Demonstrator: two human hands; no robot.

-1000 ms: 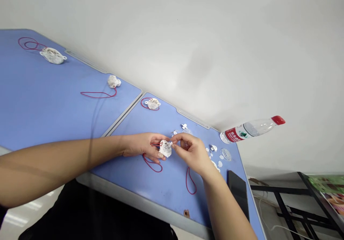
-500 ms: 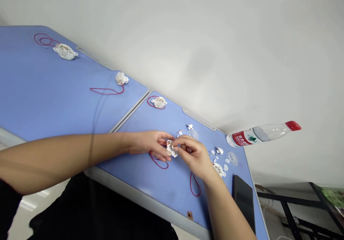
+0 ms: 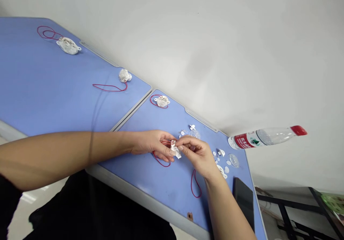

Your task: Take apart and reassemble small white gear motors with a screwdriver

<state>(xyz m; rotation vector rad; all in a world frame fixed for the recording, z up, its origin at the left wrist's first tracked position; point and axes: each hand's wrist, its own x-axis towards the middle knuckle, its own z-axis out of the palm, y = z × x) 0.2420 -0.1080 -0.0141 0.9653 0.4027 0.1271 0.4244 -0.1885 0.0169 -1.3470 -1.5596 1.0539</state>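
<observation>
While the left hand (image 3: 154,144) holds a white piece (image 3: 176,150) between thumb and fingers, the right hand (image 3: 198,155) pinches its edge.

The piece is held above the near table (image 3: 161,182), between its front and back edges; right thumb and forefinger close at its edge, though the fingertips hide what exactly lies between them. Red cord (image 3: 162,162) loops below the left hand; another red loop (image 3: 192,189) lies toward the front edge. Back left corner: white disc (image 3: 162,101) with cord. Toward the back edge, beyond the right hand: small white parts and a clear cover (image 3: 195,134). Along the right edge: white bits, a clear disc (image 3: 233,160), a black phone (image 3: 243,200). Back right corner: red-capped bottle (image 3: 258,138).
</observation>
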